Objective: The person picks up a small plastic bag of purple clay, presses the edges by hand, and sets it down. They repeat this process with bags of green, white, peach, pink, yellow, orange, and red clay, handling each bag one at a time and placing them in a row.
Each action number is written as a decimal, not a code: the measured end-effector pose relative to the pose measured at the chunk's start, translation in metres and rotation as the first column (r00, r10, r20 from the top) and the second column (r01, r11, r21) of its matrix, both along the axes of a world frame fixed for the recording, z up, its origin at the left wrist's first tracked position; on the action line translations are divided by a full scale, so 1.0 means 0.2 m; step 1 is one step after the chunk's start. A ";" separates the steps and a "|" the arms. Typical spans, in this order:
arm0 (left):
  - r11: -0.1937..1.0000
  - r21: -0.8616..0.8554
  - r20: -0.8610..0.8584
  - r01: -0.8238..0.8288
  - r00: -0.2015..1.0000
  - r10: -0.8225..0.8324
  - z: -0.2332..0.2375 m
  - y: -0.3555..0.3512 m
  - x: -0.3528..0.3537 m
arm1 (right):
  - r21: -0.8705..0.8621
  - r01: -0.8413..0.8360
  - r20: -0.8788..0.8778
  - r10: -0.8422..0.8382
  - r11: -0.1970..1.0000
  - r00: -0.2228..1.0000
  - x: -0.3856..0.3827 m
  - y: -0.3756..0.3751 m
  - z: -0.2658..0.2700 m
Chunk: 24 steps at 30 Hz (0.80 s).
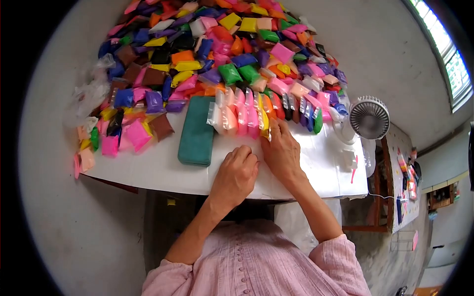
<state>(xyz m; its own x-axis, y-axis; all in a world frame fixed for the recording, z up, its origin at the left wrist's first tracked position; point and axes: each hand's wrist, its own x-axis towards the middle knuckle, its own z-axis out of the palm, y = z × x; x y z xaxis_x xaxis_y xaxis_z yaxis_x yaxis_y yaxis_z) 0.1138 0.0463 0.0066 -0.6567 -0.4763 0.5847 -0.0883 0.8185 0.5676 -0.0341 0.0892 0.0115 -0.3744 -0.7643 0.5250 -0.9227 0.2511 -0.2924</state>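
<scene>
A row of small plastic packets (pixel 241 114) stands side by side on the white table, running from white and peach through pink, yellow, orange and red to black, brown, blue and green. My right hand (pixel 282 152) reaches up to the middle of this row. Its fingers are stretched out and touch the near ends of the yellow and orange packets. Just in front of the row, my left hand (pixel 236 172) rests near the table edge with its fingers curled closed; whatever may be inside is hidden. A teal case (pixel 196 130) lies flat at the row's left end.
A big heap of coloured packets (pixel 244 24) covers the back of the table (pixel 148 170). At the right stand a white fan (pixel 369 118) and a small pink stick (pixel 354 169). Clear plastic bags (pixel 91 91) lie at the left edge.
</scene>
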 end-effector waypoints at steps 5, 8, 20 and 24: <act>1.000 0.004 0.020 -0.018 1.000 0.017 -0.01 0.00 0.00 | 0.050 -0.004 0.012 0.003 0.999 1.000 -0.02 0.00 -0.03; 1.000 -0.021 -0.003 -0.004 1.000 0.004 -0.01 0.00 0.00 | 0.006 -0.012 -0.024 0.012 1.000 1.000 -0.03 -0.02 -0.04; 0.995 0.072 -0.268 -0.071 0.959 0.088 0.25 -0.17 0.21 | 0.129 -0.053 0.171 0.030 0.990 0.985 0.01 0.25 0.05; 0.938 0.206 -0.244 -0.279 0.913 0.326 0.44 -0.63 0.19 | -0.018 -0.083 0.090 0.085 0.996 0.992 0.00 0.26 -0.05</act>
